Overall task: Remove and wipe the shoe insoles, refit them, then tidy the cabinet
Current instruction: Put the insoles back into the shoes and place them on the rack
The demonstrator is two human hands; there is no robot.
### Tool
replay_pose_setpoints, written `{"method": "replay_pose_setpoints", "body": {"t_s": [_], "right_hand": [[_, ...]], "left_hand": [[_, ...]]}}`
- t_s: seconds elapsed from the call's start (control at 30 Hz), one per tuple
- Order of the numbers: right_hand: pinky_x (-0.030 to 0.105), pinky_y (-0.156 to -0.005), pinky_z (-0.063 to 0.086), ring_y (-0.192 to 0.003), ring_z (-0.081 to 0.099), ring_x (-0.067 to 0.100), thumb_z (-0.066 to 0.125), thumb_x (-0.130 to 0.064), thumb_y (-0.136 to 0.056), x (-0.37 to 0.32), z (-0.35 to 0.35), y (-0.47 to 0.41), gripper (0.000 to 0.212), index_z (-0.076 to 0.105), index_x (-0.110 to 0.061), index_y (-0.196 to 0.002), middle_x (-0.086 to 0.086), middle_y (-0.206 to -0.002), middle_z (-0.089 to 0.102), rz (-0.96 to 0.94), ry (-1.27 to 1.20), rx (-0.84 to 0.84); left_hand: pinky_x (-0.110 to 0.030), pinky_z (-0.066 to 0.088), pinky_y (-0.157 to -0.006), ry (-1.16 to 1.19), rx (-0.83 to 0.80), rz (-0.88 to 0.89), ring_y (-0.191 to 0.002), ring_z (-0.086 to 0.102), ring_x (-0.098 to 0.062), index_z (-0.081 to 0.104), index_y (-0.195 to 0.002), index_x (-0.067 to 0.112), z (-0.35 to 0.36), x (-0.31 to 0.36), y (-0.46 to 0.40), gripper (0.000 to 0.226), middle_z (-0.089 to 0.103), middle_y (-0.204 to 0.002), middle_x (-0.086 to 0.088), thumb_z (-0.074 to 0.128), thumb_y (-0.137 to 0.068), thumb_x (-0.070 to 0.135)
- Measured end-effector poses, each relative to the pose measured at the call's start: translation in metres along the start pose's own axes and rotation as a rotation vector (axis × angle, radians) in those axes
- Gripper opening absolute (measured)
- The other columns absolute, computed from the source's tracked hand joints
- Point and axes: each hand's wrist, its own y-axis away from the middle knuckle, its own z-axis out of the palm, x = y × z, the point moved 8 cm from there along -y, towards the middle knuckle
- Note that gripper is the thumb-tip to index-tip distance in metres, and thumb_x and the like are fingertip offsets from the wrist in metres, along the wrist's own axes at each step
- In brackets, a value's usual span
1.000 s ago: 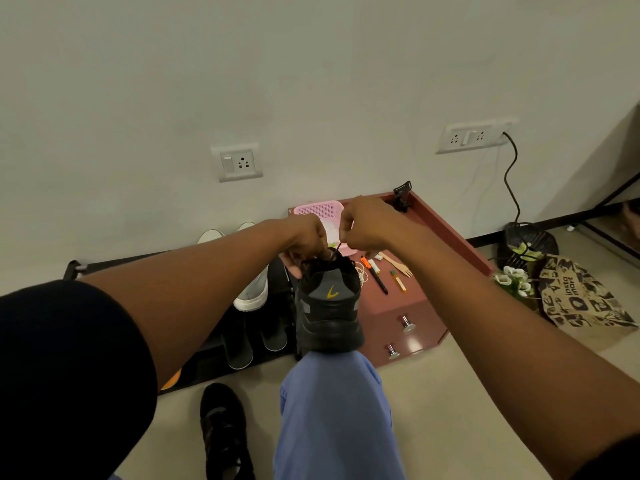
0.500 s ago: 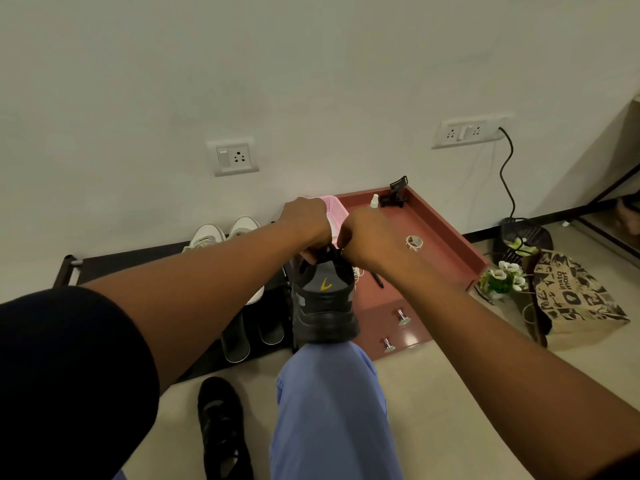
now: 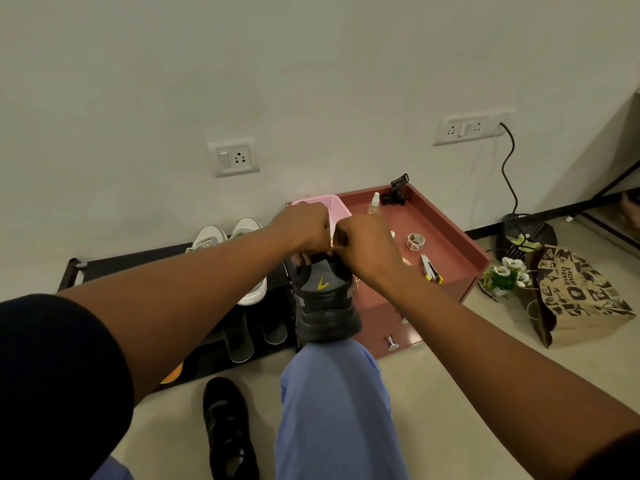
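Both fingers (image 3: pixel 332 252) pinched at shoe (image 3: pixel 325 303)

Both hands (image 3: pixel 337 233) atop black shoe (image 3: pixel 325 303)

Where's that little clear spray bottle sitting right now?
In the head view, the spray bottle stands near the back of the red cabinet top, right of the pink basket and left of the black clip.

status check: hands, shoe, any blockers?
Left hand and right hand both gripping at black shoe collar, shoe standing on knee. Insole not visible. Nothing in the way.
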Motion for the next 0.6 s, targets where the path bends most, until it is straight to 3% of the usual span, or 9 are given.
{"method": "replay_pose_setpoints", "body": {"t_s": [0.1, 0.17, 0.27, 0.4, 0.5, 0.6], "right_hand": [[0.035, -0.075, 0.055, -0.081, 0.067, 0.028, 0.074, -0.015, -0.086, -0.001, 0.001, 0.005, 0.009, 0.082, -0.017, -0.088, 0.008, -0.086, 0.076, -0.037, -0.005, 0.003], [0.036, -0.077, 0.055, -0.082, 0.067, 0.029, 0.070, -0.010, -0.085, -0.001, 0.004, 0.007, 0.017, 0.084, -0.019, -0.092, 0.007, -0.088, 0.077, -0.063, 0.000, -0.009], [0.032, -0.072, 0.054, -0.083, 0.068, 0.028, 0.069, -0.009, -0.084, 0.003, 0.004, 0.009, 0.021, 0.085, -0.020, -0.094, 0.006, -0.089, 0.078, -0.034, 0.008, -0.006], [0.039, -0.076, 0.057, -0.082, 0.070, 0.028, 0.068, -0.002, -0.079, 0.009, 0.005, 0.006, 0.019, 0.083, -0.014, -0.081, 0.005, -0.087, 0.078, 0.053, -0.099, 0.007], [0.038, -0.073, 0.056, -0.084, 0.067, 0.025, 0.068, 0.001, -0.076, 0.018, 0.012, 0.005, 0.016, 0.075, -0.014, -0.073, 0.003, -0.082, 0.075, 0.150, -0.158, -0.032], [0.034, -0.066, 0.051, -0.084, 0.063, 0.024, 0.069, 0.003, -0.071, 0.021, 0.015, 0.003, 0.023, 0.063, -0.019, -0.074, 0.001, -0.084, 0.069, 0.190, -0.203, -0.017]], "left_hand": [[-0.031, 0.052, -0.071, -0.105, 0.206, 0.004, -0.077, 0.063, -0.023, 0.074, -0.096, 0.023, -0.013, -0.007, 0.004, 0.015, 0.067, -0.090, 0.000, 0.078, -0.082, 0.029], [-0.031, 0.047, -0.074, -0.093, 0.244, 0.019, -0.085, 0.057, -0.023, 0.072, -0.093, 0.029, -0.011, -0.012, 0.004, 0.019, 0.061, -0.094, 0.002, 0.083, -0.079, 0.037], [-0.030, 0.049, -0.074, -0.046, 0.235, 0.074, -0.091, 0.063, -0.023, 0.074, -0.089, 0.025, -0.004, -0.012, 0.003, 0.021, 0.069, -0.095, 0.003, 0.084, -0.078, 0.040], [-0.029, 0.044, -0.071, -0.028, 0.202, 0.125, -0.092, 0.067, -0.025, 0.076, -0.089, 0.017, 0.000, -0.004, 0.004, 0.014, 0.072, -0.090, 0.001, 0.079, -0.081, 0.028], [-0.030, 0.050, -0.072, -0.024, 0.157, 0.107, -0.089, 0.068, -0.026, 0.077, -0.088, 0.013, -0.002, -0.001, 0.006, 0.012, 0.074, -0.090, -0.004, 0.077, -0.082, 0.024], [-0.029, 0.046, -0.070, -0.038, 0.143, 0.078, -0.084, 0.063, -0.025, 0.071, -0.077, 0.016, -0.004, -0.003, 0.007, 0.014, 0.070, -0.085, -0.005, 0.081, -0.082, 0.024]]}}
